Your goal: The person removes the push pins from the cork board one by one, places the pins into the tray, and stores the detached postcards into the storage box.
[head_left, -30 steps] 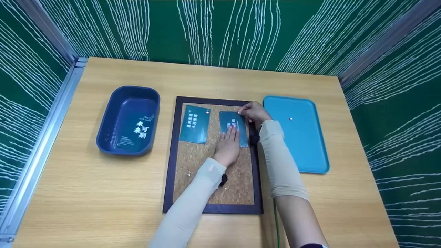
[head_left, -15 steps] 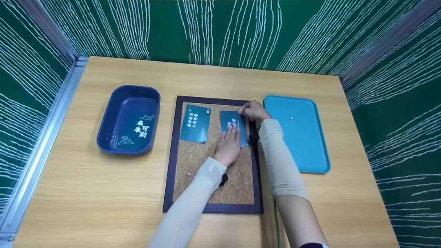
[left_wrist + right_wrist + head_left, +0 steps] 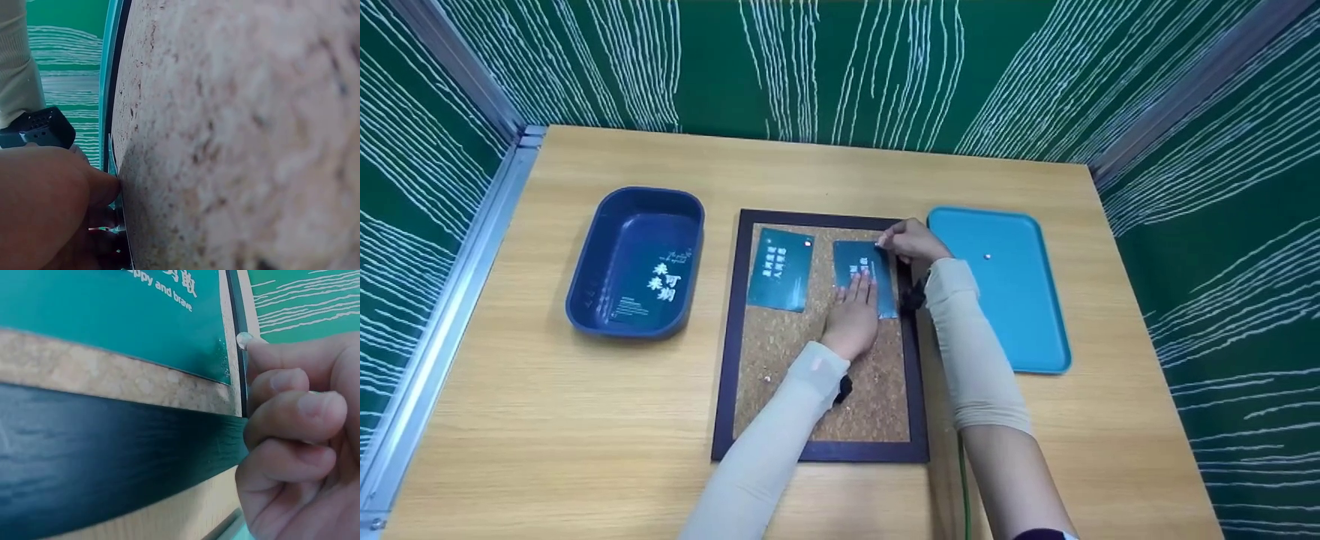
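Note:
In the head view, my left hand (image 3: 851, 319) lies with straight fingers on a green card (image 3: 889, 289) with white lettering, pressing it to the corkboard (image 3: 780, 352). The left wrist view shows that hand low against the cork, the card's edge under it. At the card's upper right corner, my right hand (image 3: 913, 241) pinches a small pale thumbtack (image 3: 244, 340), its other fingers curled. The tack's point is hidden. A second green card (image 3: 781, 270) sits on the board's upper left, a tack (image 3: 808, 243) at its top right corner.
A turquoise tray (image 3: 1020, 315) right of the board carries one small tack (image 3: 988, 256). To the left stands a deep blue bin (image 3: 577, 300) with another green card (image 3: 649, 289) in it. Pale tacks (image 3: 767, 379) dot the lower cork. A green cable (image 3: 964, 480) runs beside the right forearm.
Both hands hold the same places on the card. The whole head view has shifted very slightly left.

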Action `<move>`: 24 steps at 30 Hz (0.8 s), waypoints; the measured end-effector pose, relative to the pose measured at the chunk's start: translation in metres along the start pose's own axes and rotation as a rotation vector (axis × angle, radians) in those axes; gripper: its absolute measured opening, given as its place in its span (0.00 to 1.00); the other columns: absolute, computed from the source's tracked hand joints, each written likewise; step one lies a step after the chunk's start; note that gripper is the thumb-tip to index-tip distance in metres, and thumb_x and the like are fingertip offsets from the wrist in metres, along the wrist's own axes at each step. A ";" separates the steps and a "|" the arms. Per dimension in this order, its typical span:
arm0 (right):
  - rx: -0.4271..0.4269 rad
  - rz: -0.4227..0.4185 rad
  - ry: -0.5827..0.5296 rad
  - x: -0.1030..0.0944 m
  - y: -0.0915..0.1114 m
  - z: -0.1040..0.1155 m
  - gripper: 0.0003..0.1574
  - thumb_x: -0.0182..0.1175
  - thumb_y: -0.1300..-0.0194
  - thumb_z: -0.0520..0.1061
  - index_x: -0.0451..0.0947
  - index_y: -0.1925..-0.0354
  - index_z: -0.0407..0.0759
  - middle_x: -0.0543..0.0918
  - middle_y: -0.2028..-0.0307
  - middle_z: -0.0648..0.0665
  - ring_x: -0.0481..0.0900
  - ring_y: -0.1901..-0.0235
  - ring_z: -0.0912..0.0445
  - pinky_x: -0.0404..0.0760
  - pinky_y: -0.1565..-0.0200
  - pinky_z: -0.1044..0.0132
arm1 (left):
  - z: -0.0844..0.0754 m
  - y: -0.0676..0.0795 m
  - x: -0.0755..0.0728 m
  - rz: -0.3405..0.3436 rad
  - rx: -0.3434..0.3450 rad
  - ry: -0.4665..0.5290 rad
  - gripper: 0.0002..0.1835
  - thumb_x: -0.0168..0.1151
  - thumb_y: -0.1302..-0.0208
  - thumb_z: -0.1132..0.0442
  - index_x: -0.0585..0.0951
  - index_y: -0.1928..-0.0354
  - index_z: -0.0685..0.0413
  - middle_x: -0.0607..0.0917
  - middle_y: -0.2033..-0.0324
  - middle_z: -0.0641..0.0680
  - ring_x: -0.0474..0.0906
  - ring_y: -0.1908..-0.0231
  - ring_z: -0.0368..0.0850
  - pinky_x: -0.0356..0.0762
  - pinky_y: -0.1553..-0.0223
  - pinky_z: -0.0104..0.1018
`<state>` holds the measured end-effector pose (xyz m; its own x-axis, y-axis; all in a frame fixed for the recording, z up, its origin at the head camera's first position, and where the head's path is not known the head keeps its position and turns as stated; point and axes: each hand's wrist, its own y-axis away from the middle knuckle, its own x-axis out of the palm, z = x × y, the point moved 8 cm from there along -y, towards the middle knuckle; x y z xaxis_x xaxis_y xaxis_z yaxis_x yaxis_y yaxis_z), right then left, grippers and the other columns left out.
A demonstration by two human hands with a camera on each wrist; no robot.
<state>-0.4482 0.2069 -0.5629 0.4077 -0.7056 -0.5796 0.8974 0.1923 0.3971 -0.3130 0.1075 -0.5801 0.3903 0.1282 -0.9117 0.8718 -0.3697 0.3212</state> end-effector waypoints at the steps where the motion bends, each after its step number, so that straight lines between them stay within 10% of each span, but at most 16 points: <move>1: -0.001 0.002 -0.007 0.000 0.001 0.000 0.14 0.56 0.35 0.45 0.82 0.60 0.37 0.72 0.82 0.52 0.65 0.87 0.61 0.69 0.80 0.69 | 0.000 0.000 0.000 0.001 -0.001 0.000 0.31 0.39 0.23 0.59 0.43 0.24 0.56 0.39 0.24 0.56 0.34 0.24 0.50 0.42 0.25 0.46; 24: 0.029 0.038 -0.074 -0.009 0.024 0.005 0.15 0.53 0.32 0.43 0.79 0.55 0.34 0.68 0.81 0.53 0.62 0.84 0.59 0.62 0.76 0.63 | -0.001 0.003 -0.005 -0.015 0.001 0.049 0.29 0.35 0.23 0.61 0.45 0.24 0.56 0.41 0.24 0.56 0.35 0.24 0.50 0.41 0.25 0.46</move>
<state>-0.4313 0.2142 -0.5448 0.4268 -0.7469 -0.5099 0.8758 0.2008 0.4390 -0.3114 0.1068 -0.5745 0.3911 0.1790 -0.9028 0.8774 -0.3687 0.3070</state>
